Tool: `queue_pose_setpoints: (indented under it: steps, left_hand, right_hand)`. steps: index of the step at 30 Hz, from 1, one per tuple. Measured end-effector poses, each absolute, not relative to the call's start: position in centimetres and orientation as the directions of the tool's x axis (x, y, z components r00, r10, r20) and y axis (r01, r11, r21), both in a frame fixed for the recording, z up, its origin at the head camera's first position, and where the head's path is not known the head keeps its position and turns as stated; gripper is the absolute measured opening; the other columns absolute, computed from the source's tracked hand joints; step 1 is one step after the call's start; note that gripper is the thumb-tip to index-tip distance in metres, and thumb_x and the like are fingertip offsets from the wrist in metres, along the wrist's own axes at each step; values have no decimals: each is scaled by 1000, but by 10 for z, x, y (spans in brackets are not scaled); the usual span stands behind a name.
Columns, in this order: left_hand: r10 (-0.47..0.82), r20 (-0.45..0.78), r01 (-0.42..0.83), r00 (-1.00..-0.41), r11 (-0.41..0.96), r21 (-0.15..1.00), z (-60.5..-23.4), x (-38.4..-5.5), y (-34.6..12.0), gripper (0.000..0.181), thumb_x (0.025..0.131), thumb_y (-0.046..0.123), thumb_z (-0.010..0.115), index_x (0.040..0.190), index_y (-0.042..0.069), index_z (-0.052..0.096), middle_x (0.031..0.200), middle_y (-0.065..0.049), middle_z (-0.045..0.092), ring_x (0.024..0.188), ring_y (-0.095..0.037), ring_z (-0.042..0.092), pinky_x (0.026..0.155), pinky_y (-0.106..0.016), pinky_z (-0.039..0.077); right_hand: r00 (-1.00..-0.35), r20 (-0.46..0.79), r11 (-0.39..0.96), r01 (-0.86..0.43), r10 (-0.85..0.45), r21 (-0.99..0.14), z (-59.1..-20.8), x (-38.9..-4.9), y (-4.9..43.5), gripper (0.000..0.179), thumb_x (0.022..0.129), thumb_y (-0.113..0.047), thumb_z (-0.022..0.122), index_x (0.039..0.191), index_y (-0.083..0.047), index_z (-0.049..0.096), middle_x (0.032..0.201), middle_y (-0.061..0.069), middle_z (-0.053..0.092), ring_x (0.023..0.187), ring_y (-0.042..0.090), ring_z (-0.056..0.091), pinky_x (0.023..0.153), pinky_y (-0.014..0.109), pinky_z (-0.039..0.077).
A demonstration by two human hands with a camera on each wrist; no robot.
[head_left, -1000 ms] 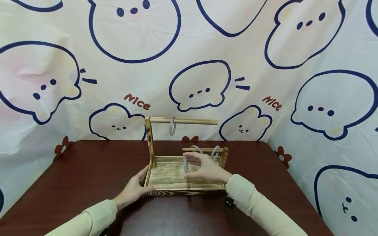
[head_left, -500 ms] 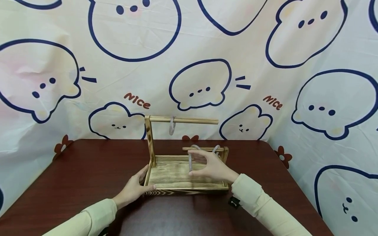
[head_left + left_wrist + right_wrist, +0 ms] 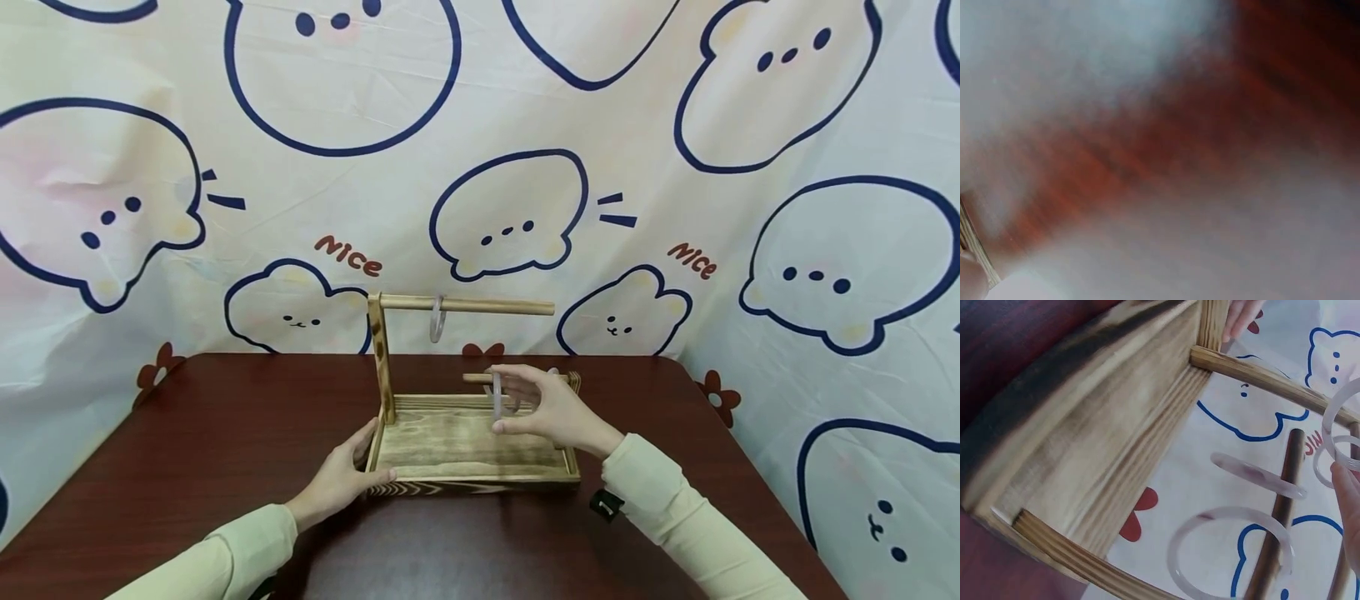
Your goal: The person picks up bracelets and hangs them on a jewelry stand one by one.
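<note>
A wooden rack [image 3: 442, 446] with a tray base stands on the table. My left hand [image 3: 336, 482] holds its left end, thumb over the front corner. Between thumb and fingers of my right hand [image 3: 555, 410] is a pale translucent bangle [image 3: 497, 398], upright, in front of the lower bar [image 3: 476, 378]. One bangle [image 3: 437, 322] hangs on the upper bar [image 3: 502, 307]. On the lower bar, the right wrist view shows two more, a tilted bangle [image 3: 1259, 477] and a round-facing bangle [image 3: 1175, 550]; the hand mostly hides these in the head view.
The dark red-brown table [image 3: 247, 425] extends around the rack. Behind it hangs a pale cloth [image 3: 510, 108] printed with cartoon bears. The left wrist view is mostly blurred, with a wooden edge [image 3: 979, 250] at its lower left.
My right hand has moved right and slightly up with the bangle, towards the lower bar. The left hand and the rack have stayed in place.
</note>
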State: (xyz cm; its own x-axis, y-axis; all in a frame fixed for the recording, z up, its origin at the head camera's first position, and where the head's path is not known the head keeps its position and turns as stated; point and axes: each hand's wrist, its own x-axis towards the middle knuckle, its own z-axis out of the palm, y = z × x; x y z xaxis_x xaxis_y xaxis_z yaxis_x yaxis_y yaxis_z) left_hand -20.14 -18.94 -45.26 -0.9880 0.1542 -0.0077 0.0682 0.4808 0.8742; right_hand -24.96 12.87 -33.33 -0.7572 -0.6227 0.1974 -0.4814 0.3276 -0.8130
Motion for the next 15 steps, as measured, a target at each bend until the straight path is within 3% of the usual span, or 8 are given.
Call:
queue_pose_setpoints:
  steps: [15]
  left_hand:
    - [137,-19,49,-990,480,876,-456,-202,-188,94,78,31,73,148,11,14,152,-15,17,134,-39,25,103,-52,31]
  right_hand:
    - [-811,192,378,-449,-552,-809,-315,-261,151,73,71,-36,78,136,-24,45,136,2,49,121,20,51,94,43,45]
